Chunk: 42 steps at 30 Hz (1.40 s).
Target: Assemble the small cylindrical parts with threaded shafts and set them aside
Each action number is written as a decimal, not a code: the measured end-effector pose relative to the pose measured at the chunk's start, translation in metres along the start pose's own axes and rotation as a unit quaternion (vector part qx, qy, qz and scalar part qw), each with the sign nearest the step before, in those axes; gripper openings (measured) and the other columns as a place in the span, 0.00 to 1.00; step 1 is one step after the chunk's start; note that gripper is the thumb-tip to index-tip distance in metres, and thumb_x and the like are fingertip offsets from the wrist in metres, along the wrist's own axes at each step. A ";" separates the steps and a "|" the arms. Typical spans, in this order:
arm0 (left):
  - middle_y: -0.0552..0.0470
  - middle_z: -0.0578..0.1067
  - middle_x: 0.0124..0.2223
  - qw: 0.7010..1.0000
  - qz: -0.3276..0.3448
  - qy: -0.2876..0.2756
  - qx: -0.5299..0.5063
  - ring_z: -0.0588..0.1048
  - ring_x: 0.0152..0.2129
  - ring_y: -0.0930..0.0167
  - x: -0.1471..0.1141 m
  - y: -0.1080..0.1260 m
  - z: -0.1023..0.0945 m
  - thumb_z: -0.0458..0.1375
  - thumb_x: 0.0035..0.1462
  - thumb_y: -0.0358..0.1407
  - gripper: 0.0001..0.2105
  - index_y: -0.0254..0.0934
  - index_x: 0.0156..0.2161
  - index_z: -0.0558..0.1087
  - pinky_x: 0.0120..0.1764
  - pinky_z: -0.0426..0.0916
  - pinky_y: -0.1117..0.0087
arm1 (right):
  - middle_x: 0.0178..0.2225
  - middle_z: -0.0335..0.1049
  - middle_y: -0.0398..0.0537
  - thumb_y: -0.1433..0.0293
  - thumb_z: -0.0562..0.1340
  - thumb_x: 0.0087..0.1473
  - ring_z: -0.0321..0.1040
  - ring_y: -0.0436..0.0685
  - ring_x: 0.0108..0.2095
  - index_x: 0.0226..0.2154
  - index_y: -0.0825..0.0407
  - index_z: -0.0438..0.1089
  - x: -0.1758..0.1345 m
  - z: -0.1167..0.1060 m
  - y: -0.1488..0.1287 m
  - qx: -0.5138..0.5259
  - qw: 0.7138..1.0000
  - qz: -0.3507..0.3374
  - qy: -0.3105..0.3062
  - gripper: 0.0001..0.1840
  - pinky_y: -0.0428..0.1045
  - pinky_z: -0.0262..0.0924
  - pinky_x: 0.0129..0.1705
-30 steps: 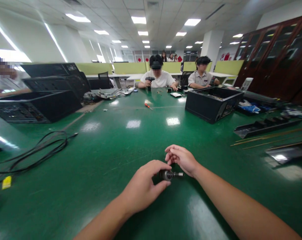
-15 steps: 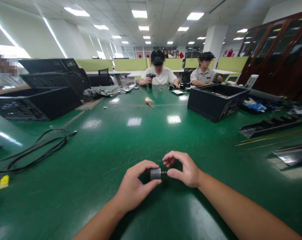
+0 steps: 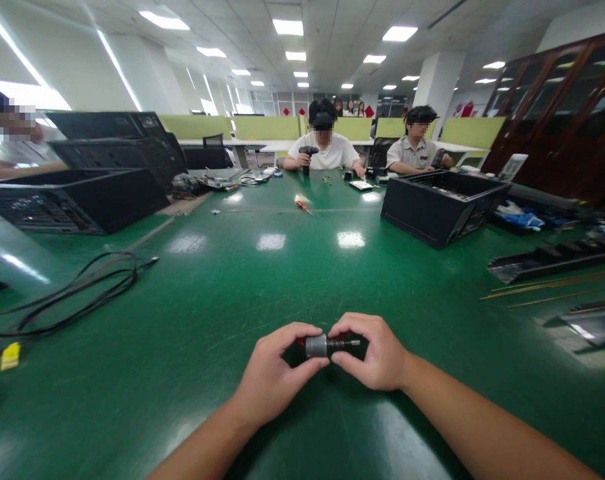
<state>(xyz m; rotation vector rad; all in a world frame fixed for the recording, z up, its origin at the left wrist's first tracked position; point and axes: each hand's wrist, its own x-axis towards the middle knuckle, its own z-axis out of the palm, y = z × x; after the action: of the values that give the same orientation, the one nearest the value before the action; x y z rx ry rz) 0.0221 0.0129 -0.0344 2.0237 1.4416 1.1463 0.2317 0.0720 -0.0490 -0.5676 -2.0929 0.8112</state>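
My left hand holds a small grey metal cylinder between thumb and fingertips, just above the green table. It looks like a solenoid or small motor: a dark coil spring surrounds a thin metal shaft that sticks out to the right. Something red shows at its left end, partly covered by my left fingers. My right hand is curled around the spring side, its thumb and fingertips closed at the cylinder's right rim. The shaft tip points into the hollow of my right hand.
Black cables with a yellow tag lie left. An open black computer case stands right, another left. A red screwdriver lies ahead. Metal rails and thin rods lie right. Across the table, a person holds a drill.
My right hand has moved in from the shaft's end, and its fingertips have closed at the cylinder's rim. The spring and shaft now show more fully. The view has shifted slightly.
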 end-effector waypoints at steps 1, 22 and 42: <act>0.57 0.80 0.39 1.000 -0.007 -0.003 0.004 0.78 0.35 0.71 0.000 0.000 0.000 0.68 0.50 0.33 0.14 0.44 0.43 0.76 0.41 0.71 0.72 | 0.32 0.73 0.46 0.73 0.66 0.48 0.70 0.54 0.31 0.37 0.51 0.72 0.000 0.000 0.000 -0.003 1.000 -0.002 0.000 0.10 0.48 0.62 0.36; 0.54 0.81 0.41 0.999 -0.024 -0.008 0.044 0.79 0.37 0.68 -0.002 0.003 0.004 0.67 0.51 0.34 0.14 0.44 0.45 0.76 0.44 0.73 0.67 | 0.28 0.74 0.45 0.71 0.66 0.50 0.70 0.54 0.28 0.32 0.51 0.72 0.001 0.000 0.001 -0.029 0.999 0.014 0.002 0.04 0.49 0.60 0.33; 0.54 0.81 0.41 0.999 -0.025 0.000 0.041 0.78 0.35 0.69 -0.002 0.005 0.003 0.67 0.51 0.34 0.14 0.44 0.45 0.76 0.41 0.72 0.69 | 0.27 0.74 0.45 0.70 0.66 0.50 0.70 0.54 0.28 0.31 0.51 0.72 0.001 -0.001 0.000 -0.023 1.000 0.010 0.004 0.03 0.48 0.61 0.32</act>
<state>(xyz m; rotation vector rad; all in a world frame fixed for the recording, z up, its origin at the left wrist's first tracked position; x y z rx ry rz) 0.0268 0.0093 -0.0335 2.0285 1.5536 1.0826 0.2321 0.0735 -0.0476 -0.6167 -2.1068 0.7721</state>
